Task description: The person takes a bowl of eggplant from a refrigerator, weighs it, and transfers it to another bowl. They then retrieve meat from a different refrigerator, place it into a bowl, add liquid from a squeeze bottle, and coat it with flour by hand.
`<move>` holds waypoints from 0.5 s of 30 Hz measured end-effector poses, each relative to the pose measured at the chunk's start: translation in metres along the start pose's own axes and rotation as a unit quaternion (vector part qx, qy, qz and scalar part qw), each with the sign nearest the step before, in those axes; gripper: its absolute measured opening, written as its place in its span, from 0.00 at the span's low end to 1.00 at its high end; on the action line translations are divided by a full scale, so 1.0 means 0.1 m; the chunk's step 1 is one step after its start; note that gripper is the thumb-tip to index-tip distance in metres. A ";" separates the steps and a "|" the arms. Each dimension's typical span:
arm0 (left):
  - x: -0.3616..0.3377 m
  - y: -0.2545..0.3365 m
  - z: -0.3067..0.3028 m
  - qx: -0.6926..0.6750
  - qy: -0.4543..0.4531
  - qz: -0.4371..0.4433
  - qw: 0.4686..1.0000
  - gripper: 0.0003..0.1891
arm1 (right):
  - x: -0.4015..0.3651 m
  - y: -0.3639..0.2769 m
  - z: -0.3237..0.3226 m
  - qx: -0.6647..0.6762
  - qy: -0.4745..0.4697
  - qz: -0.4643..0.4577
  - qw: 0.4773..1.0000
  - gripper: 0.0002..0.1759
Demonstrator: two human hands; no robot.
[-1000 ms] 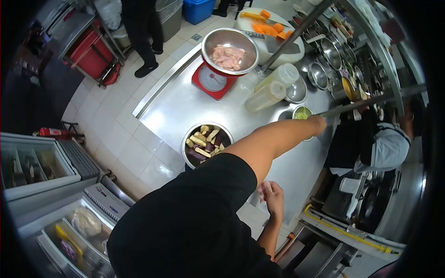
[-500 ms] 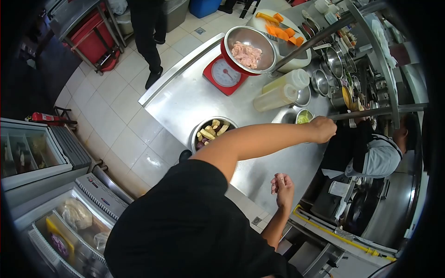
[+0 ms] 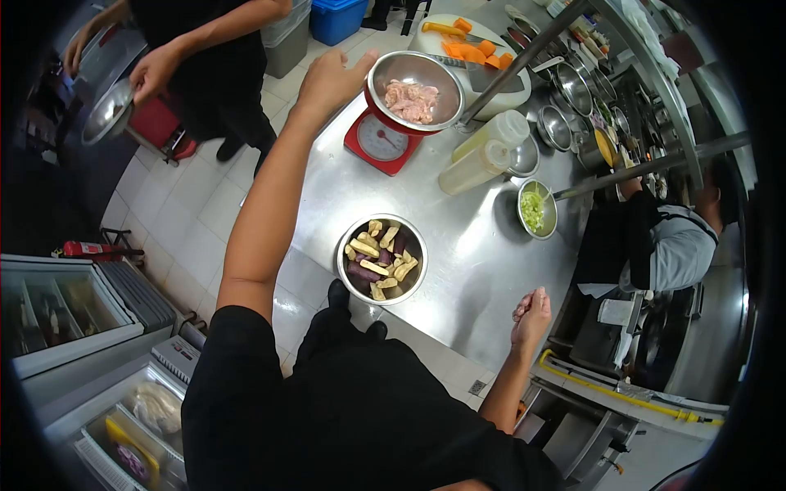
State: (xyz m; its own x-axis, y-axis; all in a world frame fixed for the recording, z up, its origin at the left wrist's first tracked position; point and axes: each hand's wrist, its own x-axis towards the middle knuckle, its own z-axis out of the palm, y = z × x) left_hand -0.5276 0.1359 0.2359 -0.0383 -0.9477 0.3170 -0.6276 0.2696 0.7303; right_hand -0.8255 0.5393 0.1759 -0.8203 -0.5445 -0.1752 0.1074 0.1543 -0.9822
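Note:
My left hand point(image 3: 332, 82) is stretched out to the far left of the steel table, fingers apart, fingertips right at the rim of a steel bowl point(image 3: 446, 86). Pale pink raw meat pieces point(image 3: 411, 101) lie in that bowl, which rests on a red dial scale point(image 3: 382, 139). Over the table's near right edge is my right hand point(image 3: 532, 315), its fingers curled in and nothing showing in them. Between my arms, a steel bowl point(image 3: 342, 262) of cut eggplant pieces point(image 3: 377, 258) stands near the table's front edge.
Two squeeze bottles point(image 3: 475, 168) and a bowl of chopped green vegetable point(image 3: 532, 210) stand toward the right. Behind them, a cutting board point(image 3: 491, 106) bears orange pieces and a knife. A metal post point(image 3: 524, 65) crosses above. One person point(image 3: 205, 65) holds a bowl at left; another point(image 3: 671, 254) works at right.
My left hand has swung from the right side, by the green vegetable bowl, over to the meat bowl. My right hand stays low at the right. A person with a bowl has appeared at left.

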 end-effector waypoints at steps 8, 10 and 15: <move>0.03 -0.08 0.33 -0.096 -0.212 -0.038 0.972 0.20 | -0.12 -0.14 -0.31 0.008 0.016 0.002 1.000 0.10; -0.04 -0.04 0.26 -0.074 -0.139 0.049 0.986 0.16 | -0.17 -0.19 -0.60 0.049 0.038 -0.005 0.998 0.12; -0.18 0.16 -0.13 -0.180 -0.144 0.079 0.970 0.15 | -0.27 -0.18 -1.75 0.128 0.144 -0.079 0.978 0.18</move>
State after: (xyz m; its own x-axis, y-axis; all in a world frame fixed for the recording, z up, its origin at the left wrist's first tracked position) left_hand -0.5266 0.1593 0.2501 -0.3610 -0.8837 0.2978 -0.2862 0.4089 0.8665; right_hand -0.9035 0.6957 0.2099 -0.9583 -0.2842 -0.0304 0.0743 -0.1452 -0.9866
